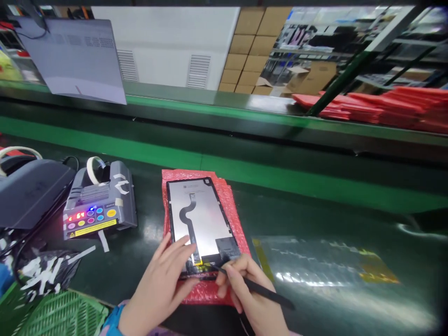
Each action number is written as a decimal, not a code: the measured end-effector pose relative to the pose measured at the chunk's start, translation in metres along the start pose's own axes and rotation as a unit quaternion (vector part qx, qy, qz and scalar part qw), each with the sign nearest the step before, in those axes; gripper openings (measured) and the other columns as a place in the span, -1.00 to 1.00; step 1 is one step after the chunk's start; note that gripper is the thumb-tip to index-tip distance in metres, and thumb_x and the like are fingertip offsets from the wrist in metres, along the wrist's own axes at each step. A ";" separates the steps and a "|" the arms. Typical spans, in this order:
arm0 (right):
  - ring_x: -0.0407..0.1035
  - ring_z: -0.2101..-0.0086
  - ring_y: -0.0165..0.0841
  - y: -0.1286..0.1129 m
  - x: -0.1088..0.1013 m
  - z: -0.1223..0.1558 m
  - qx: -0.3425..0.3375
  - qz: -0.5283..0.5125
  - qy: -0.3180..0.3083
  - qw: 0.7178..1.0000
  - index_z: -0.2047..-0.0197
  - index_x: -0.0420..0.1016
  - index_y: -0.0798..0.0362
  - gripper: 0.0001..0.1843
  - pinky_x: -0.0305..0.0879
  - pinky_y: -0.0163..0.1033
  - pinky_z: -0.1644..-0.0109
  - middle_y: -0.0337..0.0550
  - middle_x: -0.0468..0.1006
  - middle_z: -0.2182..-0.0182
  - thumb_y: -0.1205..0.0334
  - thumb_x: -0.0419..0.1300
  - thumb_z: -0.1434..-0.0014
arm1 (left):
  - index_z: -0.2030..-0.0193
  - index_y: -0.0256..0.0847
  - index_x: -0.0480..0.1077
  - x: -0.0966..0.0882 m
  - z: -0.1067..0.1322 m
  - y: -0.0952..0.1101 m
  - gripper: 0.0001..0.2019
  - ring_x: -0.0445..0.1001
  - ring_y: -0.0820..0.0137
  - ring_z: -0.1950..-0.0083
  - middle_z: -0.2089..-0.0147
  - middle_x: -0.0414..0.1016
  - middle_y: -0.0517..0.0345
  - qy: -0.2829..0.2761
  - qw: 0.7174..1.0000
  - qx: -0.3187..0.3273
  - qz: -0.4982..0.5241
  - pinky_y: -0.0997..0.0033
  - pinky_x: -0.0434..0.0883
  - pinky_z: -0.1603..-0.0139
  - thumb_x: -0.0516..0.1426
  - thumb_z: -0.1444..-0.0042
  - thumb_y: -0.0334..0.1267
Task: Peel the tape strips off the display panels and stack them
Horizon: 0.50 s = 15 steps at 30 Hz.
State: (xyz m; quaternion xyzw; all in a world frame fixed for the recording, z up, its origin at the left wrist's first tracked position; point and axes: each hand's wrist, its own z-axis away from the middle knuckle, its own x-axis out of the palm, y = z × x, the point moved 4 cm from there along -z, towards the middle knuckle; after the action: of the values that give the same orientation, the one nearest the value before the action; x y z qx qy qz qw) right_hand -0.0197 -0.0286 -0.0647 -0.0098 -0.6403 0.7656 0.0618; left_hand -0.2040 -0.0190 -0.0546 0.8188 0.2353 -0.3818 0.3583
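Note:
A tablet display panel (210, 210) lies silver back up, with a dark flex cable (185, 214) curving down it. Beneath it is a stack of red bubble-wrap bags (238, 219). My left hand (168, 270) is open, its fingers spread over the panel's lower left and the lower end of the cable. My right hand (247, 284) grips slim black tweezers (268, 293) like a pen. Their tip reaches the panel's lower edge, close to the yellow-edged end of the cable. Whether the tip pinches anything is too small to tell.
To the left stands a tape dispenser (100, 200) with a lit display, beside a second grey machine (33, 193). Tape scraps (45, 275) lie near a green basket (66, 315). Clear film (315, 261) covers the mat at right. Red bags (385, 107) are piled on the shelf.

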 end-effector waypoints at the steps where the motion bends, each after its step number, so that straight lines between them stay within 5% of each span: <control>1: 0.16 0.73 -0.60 0.001 0.003 -0.002 0.006 0.010 -0.005 1.000 0.46 0.34 0.05 -0.44 0.03 -0.47 0.65 -0.19 0.57 0.58 -0.28 0.32 -0.16 | -0.31 -0.27 0.18 0.003 0.000 0.000 -0.62 0.50 0.18 -0.26 -0.18 0.55 -0.12 -0.011 1.000 0.001 0.007 -0.08 0.40 -0.34 -0.02 -0.44 -0.19; 15: 0.12 0.77 -0.58 0.002 0.006 -0.004 0.007 0.098 -0.021 0.995 0.43 0.40 0.02 -0.46 0.08 -0.43 0.69 -0.19 0.60 0.58 -0.30 0.25 -0.21 | -0.33 -0.25 0.16 0.018 0.007 -0.007 -0.61 0.48 0.18 -0.28 -0.16 0.56 -0.10 -0.042 0.998 -0.001 0.046 -0.21 0.34 -0.35 0.02 -0.42 -0.23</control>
State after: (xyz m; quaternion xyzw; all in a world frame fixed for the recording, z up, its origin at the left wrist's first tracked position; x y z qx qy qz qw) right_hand -0.0256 -0.0248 -0.0673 -0.0562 -0.6321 0.7724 -0.0266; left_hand -0.2009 -0.0178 -0.0749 0.8115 0.1825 -0.3990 0.3861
